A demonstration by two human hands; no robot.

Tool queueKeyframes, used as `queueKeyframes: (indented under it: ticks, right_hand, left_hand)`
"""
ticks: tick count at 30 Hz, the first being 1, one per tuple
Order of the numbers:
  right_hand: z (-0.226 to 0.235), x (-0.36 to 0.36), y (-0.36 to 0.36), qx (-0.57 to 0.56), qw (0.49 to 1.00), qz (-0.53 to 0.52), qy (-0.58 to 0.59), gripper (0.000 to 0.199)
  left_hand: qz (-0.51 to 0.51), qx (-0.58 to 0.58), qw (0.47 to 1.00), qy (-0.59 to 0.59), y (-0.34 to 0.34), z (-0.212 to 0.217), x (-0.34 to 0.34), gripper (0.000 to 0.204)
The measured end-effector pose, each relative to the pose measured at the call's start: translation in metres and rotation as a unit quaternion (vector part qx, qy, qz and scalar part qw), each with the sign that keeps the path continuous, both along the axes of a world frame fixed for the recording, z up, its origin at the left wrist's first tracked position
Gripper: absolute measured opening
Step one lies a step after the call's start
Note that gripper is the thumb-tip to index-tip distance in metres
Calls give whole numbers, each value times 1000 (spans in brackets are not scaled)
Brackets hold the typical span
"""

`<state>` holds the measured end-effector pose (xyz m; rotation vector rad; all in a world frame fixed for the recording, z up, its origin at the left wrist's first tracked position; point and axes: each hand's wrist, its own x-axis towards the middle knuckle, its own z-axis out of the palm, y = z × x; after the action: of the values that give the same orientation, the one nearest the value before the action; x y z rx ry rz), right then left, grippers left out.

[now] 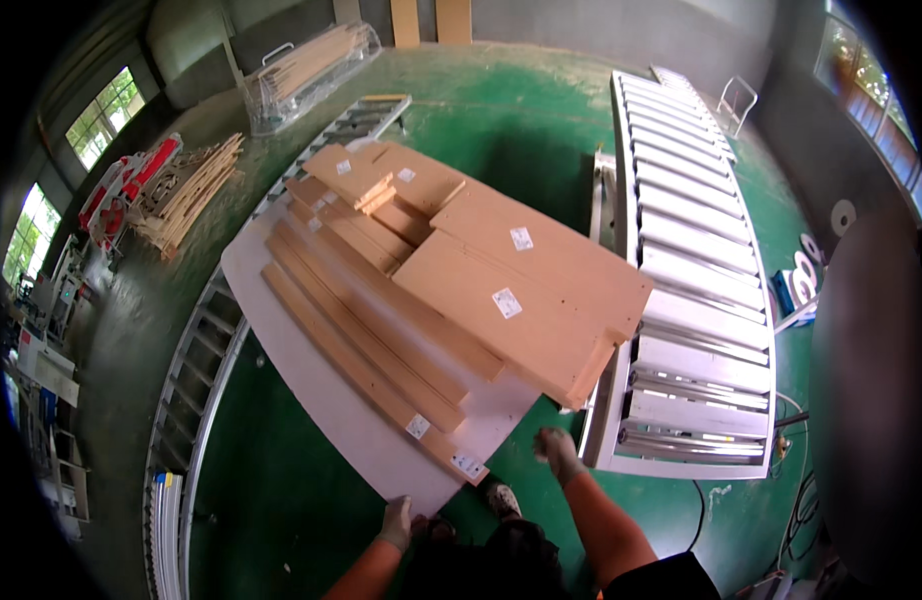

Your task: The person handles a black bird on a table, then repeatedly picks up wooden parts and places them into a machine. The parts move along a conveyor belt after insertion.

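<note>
A broad pale sheet lies slanted before me, loaded with brown wood panels and long narrow brown strips. Small white labels mark several of them. My left hand, in a light glove, is closed on the sheet's near edge, close to the end of the nearest strip. Off the sheet's right side hangs my gloved right hand, fingers curled together, with nothing visible in them. It is near the roller conveyor's front corner and apart from the panels.
A wide roller conveyor stands on the right. Another roller track runs along the left, partly under the sheet. Loose wood strips lie at far left; a plastic-wrapped bundle stands farther back. Cables trail at lower right on the green floor.
</note>
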<state>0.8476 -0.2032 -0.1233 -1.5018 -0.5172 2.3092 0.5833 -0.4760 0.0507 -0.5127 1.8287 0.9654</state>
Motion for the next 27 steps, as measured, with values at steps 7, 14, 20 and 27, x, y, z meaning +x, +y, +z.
queueKeyframes:
  ticks: [7,14,20,27]
  right_hand:
    - [19,-35,39,10,999,-41,10,23]
    - [-4,-23,31,-13,995,54,-77,22]
    - [-20,-28,24,-85,991,100,-26,28]
    - [-32,-46,19,-63,997,43,-23,21]
  left_hand:
    - [18,-4,1000,9,-19,-1,22,35]
    - [-224,-81,970,49,-64,-26,25,30]
    - [-637,14,641,429,-178,-64,61,19]
    - [-330,-102,925,155,-271,-38,123,17]
